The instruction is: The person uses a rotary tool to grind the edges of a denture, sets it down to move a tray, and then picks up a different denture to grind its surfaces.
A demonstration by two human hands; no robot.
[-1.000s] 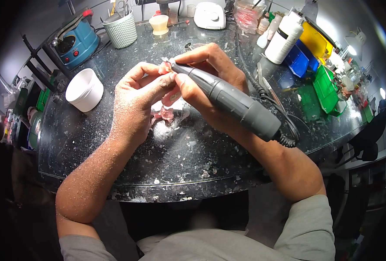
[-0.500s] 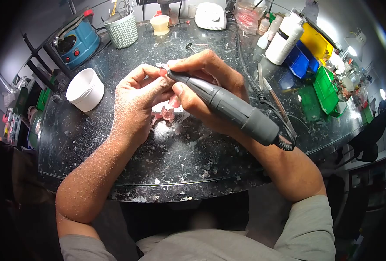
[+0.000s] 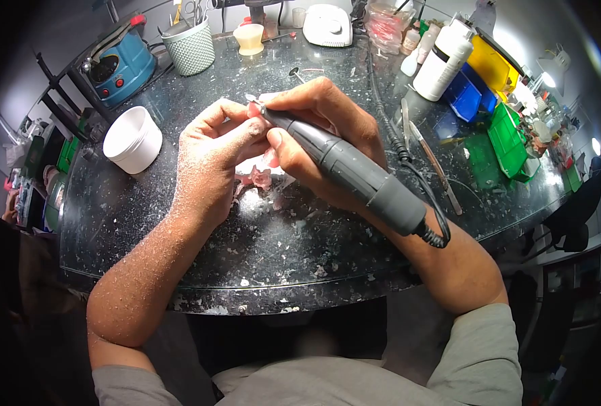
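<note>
My right hand is wrapped round a black rotary handpiece, whose nose points up and left and whose coiled cord hangs from the back end. Pinched in the fingers of my left hand is a small pink piece, mostly hidden by the fingertips. The handpiece's tip is right at this piece. Pale dust coats my left hand and forearm. Beneath my hands, pink scraps lie on the dark, dust-speckled table.
Left of my hands stand a white tub and a blue machine. A tool holder and a yellowish cup are at the back. To the right lie a slim metal tool, a white bottle and a green bin.
The handpiece's back end has swung down and slightly left, its cord with it. The pink piece shows a little more above my left fingertips. A person's hand appears at the far left edge.
</note>
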